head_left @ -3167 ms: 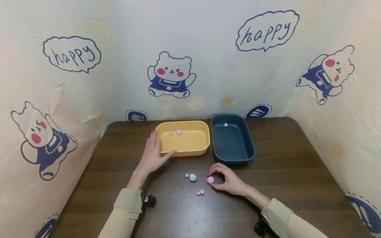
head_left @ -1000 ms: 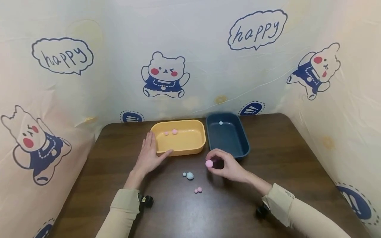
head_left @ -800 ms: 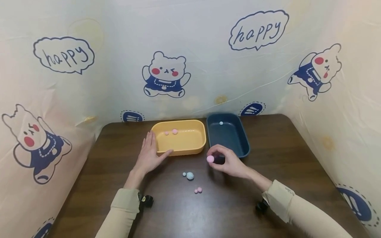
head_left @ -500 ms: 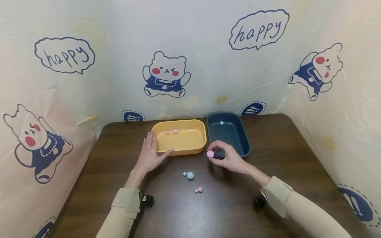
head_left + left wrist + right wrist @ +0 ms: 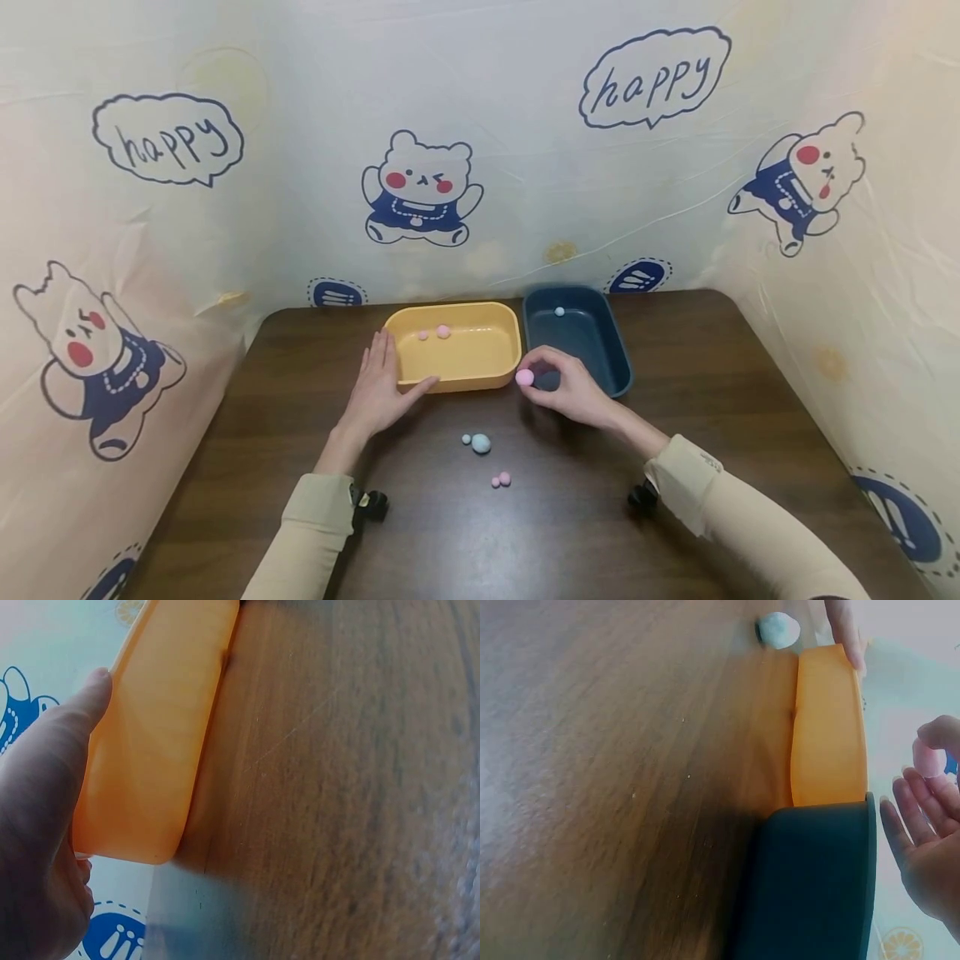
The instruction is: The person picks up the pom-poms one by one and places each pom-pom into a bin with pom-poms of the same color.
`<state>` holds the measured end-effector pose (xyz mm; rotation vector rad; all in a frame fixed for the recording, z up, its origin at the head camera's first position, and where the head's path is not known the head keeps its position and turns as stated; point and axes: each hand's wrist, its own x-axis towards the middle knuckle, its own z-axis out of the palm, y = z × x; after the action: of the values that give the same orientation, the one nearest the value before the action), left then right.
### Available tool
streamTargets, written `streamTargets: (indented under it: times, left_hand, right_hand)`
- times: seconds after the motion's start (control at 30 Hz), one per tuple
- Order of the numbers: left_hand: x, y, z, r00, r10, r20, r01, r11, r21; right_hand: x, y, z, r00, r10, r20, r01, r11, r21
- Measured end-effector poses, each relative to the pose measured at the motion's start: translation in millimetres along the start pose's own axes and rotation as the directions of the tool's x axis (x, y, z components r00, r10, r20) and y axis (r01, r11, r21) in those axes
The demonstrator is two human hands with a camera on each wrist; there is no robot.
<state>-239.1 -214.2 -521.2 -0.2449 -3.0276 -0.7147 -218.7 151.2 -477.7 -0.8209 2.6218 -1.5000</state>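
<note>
Transfer of the large pink ball [image 5: 524,377] is, as we read it, the step in hand: one part of sorting by colour. We have it pinched between thumb and forefinger of the right hand [image 5: 567,388], raised off the worktop [image 5: 435,542] and, seen from above, by the near right corner of the yellow tray [image 5: 463,386]. Our left hand [image 5: 377,398] lies along that tray's left end with its fingers straight, thumb at the near rim, seemingly to steady it.

Two pink balls [image 5: 443,332] already lie in the yellow tray, and one small blue ball [image 5: 559,312] in the dark blue tray [image 5: 581,340] (hence our guess at the sorting rule). So the next move calls for shifting leftward over the yellow rim, then lowering and loosening the pinch; letting go where we are could drop the ball outside. The worktop in front of the trays holds a large blue ball [image 5: 481,444] beside a tiny blue ball [image 5: 466,439], and a pair of little pink balls [image 5: 505,479], all awaiting their turn, we judge.
</note>
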Motion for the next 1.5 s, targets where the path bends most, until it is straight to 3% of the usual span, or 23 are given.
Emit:
streamTargets:
  times: [0.27,0.5,0.7,1.1,1.5]
  left_hand:
    - [-3.7,-1.9,-3.9,1.000,-0.013,0.003,0.013,1.000,-0.007]
    - [-5.6,-3.4,-4.7,1.000,-0.017,-0.010,0.017,1.000,-0.015]
    - [-5.1,-6.6,-1.3,1.000,-0.017,-0.020,0.017,1.000,-0.008]
    - [-2.8,-3.5,2.4,1.000,-0.014,-0.014,0.014,0.999,-0.032]
    - [-2.1,-1.6,2.4,1.000,-0.014,-0.025,0.013,1.000,-0.025]
  right_hand:
    - [14.5,-0.1,8.9,0.999,0.046,-0.026,-0.044,0.998,0.040]
    - [25.9,0.9,12.6,0.999,0.012,-0.046,-0.011,0.999,0.037]
    - [34.1,1.6,18.0,0.998,0.029,-0.050,-0.026,0.998,0.049]
    - [59.1,6.7,25.0,0.990,-0.010,-0.142,0.017,0.999,0.048]
    - [74.0,13.2,28.1,0.991,0.023,-0.130,-0.016,0.998,0.053]
